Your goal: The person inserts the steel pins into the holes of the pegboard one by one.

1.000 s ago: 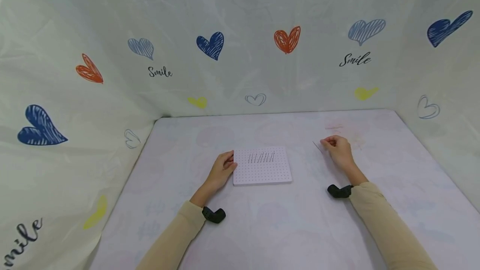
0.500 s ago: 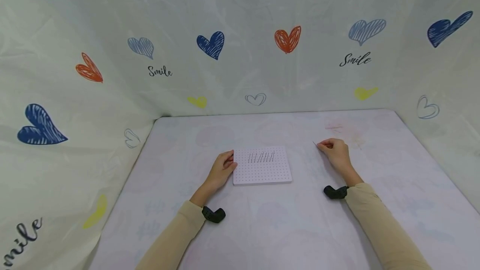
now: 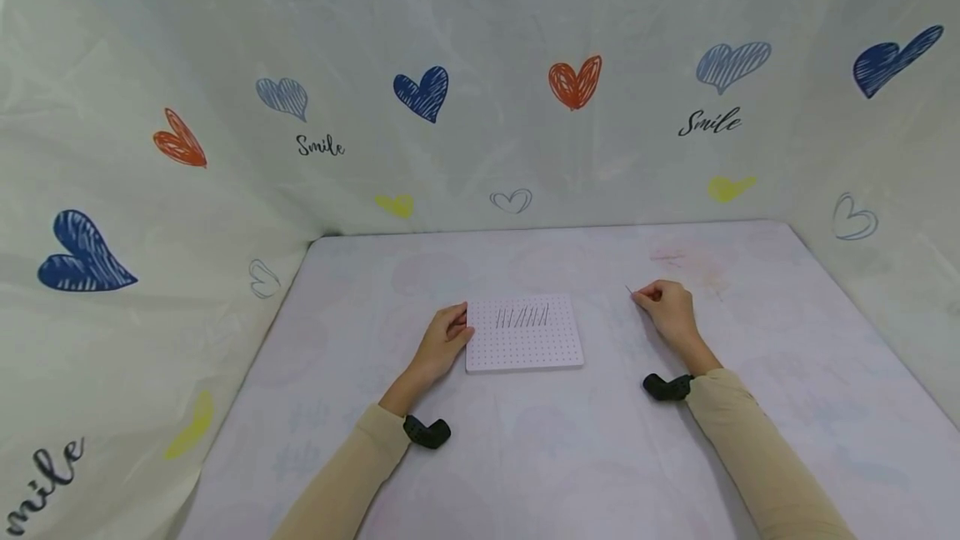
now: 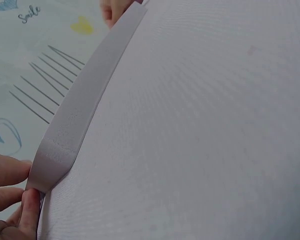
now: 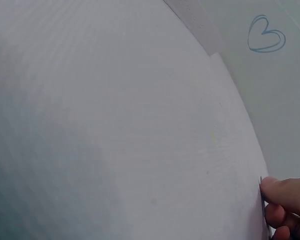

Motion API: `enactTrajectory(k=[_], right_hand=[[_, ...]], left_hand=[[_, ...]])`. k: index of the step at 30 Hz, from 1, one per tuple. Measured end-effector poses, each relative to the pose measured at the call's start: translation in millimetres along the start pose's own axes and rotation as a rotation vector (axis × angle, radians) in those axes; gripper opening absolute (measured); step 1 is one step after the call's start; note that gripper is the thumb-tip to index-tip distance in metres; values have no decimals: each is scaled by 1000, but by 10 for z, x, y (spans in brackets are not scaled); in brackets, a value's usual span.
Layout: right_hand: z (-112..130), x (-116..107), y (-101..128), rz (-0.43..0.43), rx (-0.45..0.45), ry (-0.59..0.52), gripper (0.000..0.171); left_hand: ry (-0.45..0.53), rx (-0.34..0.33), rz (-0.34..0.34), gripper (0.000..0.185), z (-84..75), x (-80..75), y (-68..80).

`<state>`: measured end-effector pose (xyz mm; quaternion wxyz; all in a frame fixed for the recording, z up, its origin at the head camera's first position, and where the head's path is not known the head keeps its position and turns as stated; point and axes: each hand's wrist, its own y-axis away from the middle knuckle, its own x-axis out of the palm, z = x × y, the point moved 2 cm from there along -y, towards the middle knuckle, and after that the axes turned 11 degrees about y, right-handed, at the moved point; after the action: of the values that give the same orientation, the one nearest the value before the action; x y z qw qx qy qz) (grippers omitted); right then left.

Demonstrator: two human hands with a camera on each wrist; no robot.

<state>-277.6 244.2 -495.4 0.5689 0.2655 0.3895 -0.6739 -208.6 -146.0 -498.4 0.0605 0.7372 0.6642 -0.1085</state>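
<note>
A white pegboard with rows of small holes lies on the table. Several thin dark needle-like pins stand in its far rows, leaning at slightly different angles. At its left edge, my left hand holds the board between thumb and fingers; the grip on the end also shows in the left wrist view, around the board's side. To the right of the board and apart from it, my right hand pinches one thin pin between thumb and fingertips. In the head view only a short tip sticks out.
A pale cloth covers the table, with faint reddish marks at the far right. Behind hangs a white curtain printed with hearts. Black wrist cameras sit at both cuffs.
My right hand has shifted slightly left and its fingers are nearer the pin's tip, so less of the pin shows. The left hand and the board have stayed in place.
</note>
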Motion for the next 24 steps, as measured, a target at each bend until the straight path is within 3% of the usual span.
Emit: enactTrajectory(k=[9,17,24], right_hand=[[42,30,-8,61,-9,-2,14],[67,37,-12,87,-3,-1,13],[55,52,4,94,1,-9,14]], left_hand=[[-11,85,2,50,-2,-3,22],[22,14,0,52,8,-3,-2],[30,20,-5,51,-2,9,-6]])
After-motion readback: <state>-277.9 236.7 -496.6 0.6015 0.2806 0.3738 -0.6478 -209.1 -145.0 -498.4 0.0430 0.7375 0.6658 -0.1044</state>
